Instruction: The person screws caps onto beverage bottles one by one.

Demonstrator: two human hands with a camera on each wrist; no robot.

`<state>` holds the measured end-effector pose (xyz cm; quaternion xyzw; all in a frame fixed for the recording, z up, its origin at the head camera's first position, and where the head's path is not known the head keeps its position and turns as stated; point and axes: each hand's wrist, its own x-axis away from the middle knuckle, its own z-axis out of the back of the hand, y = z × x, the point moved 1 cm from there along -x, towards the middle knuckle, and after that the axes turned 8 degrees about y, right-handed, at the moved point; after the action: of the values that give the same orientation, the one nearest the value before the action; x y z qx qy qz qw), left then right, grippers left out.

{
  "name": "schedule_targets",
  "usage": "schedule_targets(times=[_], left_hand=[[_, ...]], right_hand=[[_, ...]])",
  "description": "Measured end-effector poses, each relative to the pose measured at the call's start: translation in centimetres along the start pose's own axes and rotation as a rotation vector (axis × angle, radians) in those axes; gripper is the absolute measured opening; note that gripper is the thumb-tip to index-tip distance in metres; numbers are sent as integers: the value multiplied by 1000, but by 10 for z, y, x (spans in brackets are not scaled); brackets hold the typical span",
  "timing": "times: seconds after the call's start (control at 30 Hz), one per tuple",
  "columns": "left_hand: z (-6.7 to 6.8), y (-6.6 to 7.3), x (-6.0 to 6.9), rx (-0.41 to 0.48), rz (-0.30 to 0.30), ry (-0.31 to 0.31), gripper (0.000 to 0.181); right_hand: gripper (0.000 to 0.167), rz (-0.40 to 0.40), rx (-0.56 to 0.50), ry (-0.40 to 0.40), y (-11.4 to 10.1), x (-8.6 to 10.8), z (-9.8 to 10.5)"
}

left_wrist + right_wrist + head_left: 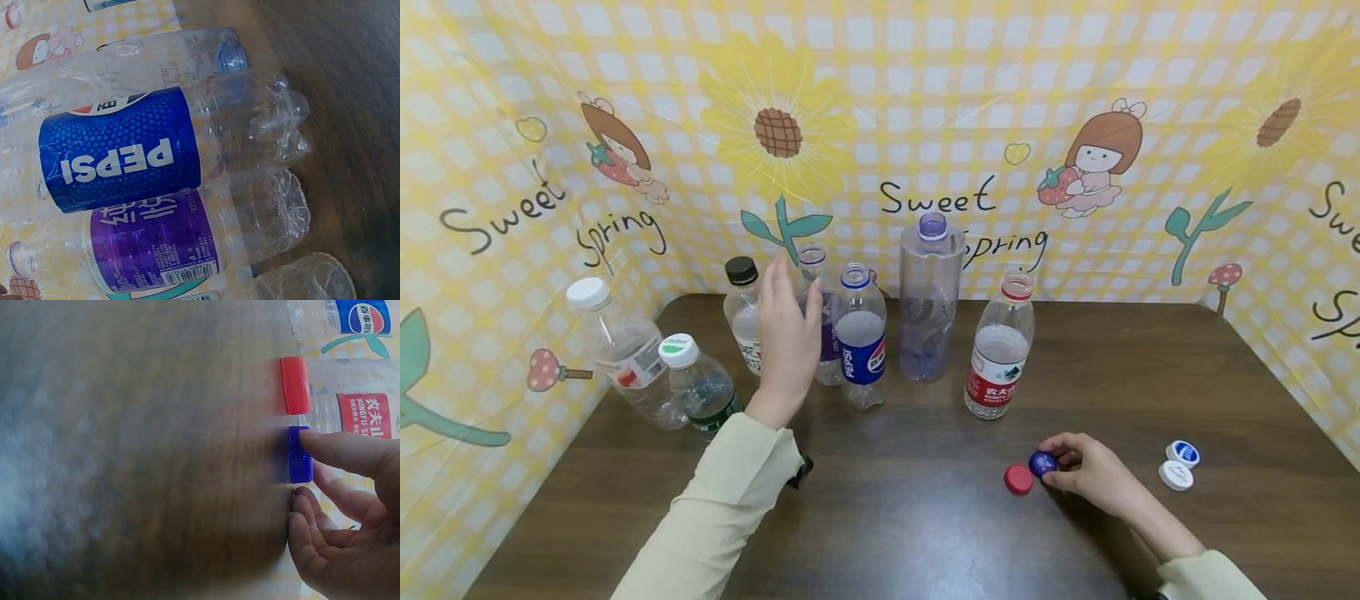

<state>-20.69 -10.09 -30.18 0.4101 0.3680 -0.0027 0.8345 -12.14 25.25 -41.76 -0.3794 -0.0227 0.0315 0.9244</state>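
My right hand [1093, 473] pinches a dark blue bottle cap [1042, 464] between thumb and fingers, down on the table. Right beside that cap lies a red cap [1018, 479]; in the right wrist view the blue cap [300, 454] stands below the red one [295, 385]. My left hand [790, 333] is raised with straight fingers, in front of a purple-labelled bottle [828, 333] and a black-capped bottle [743, 321], which it partly hides. Just right of it stands an uncapped Pepsi bottle [861, 346], large in the left wrist view. Whether the left hand touches any bottle cannot be told.
A tall clear bottle [927, 308] and a red-labelled water bottle [997, 358] stand uncapped on the brown table [910, 508]. At left are a large white-capped bottle [628, 358] and a small one [703, 392]. Two caps [1177, 475] lie at right.
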Motion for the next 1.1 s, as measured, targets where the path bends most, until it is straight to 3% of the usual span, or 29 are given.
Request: schedule_targets(times=[0.3, 0.67, 1.1], left_hand=[[-4, 2, -8, -76, 60, -120, 62], [-8, 5, -16, -119, 177, -216, 69], [-8, 5, -13, -111, 147, -192, 56]], right_hand=[[33, -1, -4, -3, 0, 0, 0], [32, -11, -3, -2, 0, 0, -1], [32, 12, 0, 9, 1, 0, 0]])
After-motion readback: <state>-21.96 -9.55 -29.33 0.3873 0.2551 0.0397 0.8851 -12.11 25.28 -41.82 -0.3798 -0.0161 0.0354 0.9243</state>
